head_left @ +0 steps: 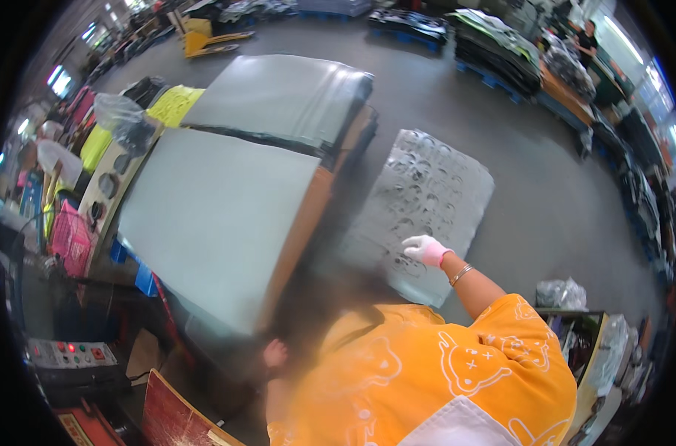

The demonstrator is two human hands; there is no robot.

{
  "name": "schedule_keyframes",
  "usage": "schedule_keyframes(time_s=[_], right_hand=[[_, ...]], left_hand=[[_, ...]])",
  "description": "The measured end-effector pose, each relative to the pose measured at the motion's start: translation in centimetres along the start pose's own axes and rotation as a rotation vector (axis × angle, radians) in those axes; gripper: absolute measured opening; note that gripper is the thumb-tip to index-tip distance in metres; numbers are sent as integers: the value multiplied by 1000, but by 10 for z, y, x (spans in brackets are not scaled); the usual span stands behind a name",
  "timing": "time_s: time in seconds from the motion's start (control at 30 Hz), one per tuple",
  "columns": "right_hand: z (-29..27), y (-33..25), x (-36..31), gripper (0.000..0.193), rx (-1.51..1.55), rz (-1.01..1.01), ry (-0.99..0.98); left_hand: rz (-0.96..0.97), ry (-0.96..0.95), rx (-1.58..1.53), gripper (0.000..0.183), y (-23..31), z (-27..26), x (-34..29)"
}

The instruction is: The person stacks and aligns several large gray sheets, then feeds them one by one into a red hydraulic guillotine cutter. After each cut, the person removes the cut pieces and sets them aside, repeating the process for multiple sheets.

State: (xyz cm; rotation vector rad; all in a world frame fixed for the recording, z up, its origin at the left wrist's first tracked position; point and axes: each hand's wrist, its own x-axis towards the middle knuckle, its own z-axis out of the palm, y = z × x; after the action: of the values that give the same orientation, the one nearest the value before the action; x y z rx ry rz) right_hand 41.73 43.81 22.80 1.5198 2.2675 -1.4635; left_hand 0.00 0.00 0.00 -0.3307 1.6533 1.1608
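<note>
My right hand (425, 250), in a white glove with a pink cuff, is stretched out over the near end of a grey sheet (457, 186). The fingers look apart, and I see nothing held in them. Curved cut marks and holes run across the sheet, which lies low by the floor; whether my hand touches it, I cannot tell. My left hand (275, 354) hangs lower, bare and blurred, close to the near corner of a stack of large pale grey sheets (219, 215). Its fingers are too smeared to read.
Behind the near stack stands another sheet stack (278, 97). Left are a bench with grey rolls (109, 186), a pink basket (72, 238) and a person (59, 163). A control panel (72, 353) sits lower left, a yellow pallet truck (200, 37) far back, a shelf (590, 349) at right.
</note>
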Motion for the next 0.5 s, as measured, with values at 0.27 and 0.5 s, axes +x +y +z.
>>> schedule_keyframes(time_s=[0.27, 0.5], right_hand=[[10, -110, 171, 34, 995, -42, -49], [19, -161, 401, 31, 1550, -529, -585]], left_hand=[[316, -275, -14, 34, 39, 120, -43], [286, -37, 300, 32, 140, 98, -57]])
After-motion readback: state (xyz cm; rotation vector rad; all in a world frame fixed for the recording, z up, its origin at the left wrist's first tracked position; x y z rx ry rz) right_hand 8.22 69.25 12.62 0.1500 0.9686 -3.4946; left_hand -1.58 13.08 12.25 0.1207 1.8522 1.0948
